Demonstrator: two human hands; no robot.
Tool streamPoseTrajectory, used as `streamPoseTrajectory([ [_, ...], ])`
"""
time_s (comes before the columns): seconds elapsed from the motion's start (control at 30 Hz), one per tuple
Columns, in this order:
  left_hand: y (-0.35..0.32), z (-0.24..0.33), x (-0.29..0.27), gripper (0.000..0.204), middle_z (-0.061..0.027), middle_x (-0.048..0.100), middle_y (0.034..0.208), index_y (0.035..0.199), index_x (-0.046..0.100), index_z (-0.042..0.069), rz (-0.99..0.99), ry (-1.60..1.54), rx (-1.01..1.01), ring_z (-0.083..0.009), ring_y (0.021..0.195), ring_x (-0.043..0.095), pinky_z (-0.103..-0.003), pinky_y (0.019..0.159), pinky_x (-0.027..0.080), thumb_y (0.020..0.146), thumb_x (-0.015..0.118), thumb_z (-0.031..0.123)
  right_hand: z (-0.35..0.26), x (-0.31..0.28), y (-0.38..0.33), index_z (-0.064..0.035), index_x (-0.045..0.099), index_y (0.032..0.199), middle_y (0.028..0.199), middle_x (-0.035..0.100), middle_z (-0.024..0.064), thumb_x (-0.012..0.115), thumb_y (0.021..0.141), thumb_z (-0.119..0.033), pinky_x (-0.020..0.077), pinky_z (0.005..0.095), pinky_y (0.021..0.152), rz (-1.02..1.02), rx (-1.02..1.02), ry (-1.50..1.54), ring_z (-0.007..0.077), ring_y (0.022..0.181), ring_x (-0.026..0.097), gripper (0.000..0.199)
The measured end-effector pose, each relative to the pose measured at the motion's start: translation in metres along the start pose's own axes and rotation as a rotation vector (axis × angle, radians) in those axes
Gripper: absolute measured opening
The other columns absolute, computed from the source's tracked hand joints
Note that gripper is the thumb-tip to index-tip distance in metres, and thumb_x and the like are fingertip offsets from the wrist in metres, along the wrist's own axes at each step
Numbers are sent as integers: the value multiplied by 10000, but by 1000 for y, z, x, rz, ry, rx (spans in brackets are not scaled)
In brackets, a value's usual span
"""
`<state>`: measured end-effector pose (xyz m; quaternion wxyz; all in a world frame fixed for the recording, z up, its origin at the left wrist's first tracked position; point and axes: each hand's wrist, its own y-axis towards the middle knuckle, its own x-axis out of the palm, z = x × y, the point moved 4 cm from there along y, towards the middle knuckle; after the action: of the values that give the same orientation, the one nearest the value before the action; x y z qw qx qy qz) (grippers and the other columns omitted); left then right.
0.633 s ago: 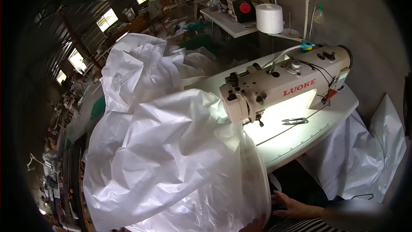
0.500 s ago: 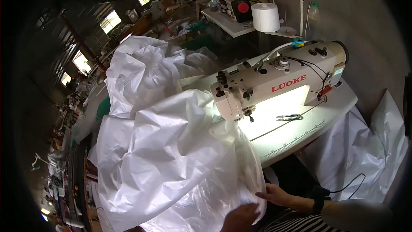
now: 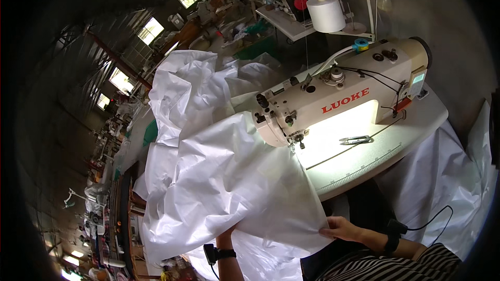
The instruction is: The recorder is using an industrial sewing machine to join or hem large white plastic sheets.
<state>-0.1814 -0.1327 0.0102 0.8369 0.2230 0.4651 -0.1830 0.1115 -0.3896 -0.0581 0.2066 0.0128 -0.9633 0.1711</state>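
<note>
White sheeting [image 3: 208,171], glossy, sharply crumpled; right hand [image 3: 339,228] pinches its edge, left hand [image 3: 226,237] half-covered, grip unclear.

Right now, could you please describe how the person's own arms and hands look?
The right hand wears no glove; the left hand is mostly hidden. Each wrist has a black strap with a small black box and thin dark cable. The right arm comes out of a dark-and-light striped sleeve; the visible left forearm is bare.
</note>
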Motion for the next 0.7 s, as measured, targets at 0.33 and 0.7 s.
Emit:
streamPoseTrajectory([
  [0.33, -77, 152, 11, 644, -127, 663, 1105, 1240, 606, 85, 211, 238, 172, -309, 948, 628, -418, 849, 446, 716, 793, 409, 10, -19, -15, 2, 559, 1277, 1088, 646, 123, 702, 914, -336, 490, 292, 860, 101, 34, -325, 161, 964, 603, 516],
  [0.7, -107, 285, 59, 149, -118, 649, 826, 943, 632, 64, -431, -251, 553, -305, 784, 631, -418, 701, 506, 802, 605, 104, -30, -13, -3, -9, 652, 1088, 865, 682, 83, 652, 935, -364, 503, 320, 740, 254, -141, -548, 135, 799, 624, 386],
])
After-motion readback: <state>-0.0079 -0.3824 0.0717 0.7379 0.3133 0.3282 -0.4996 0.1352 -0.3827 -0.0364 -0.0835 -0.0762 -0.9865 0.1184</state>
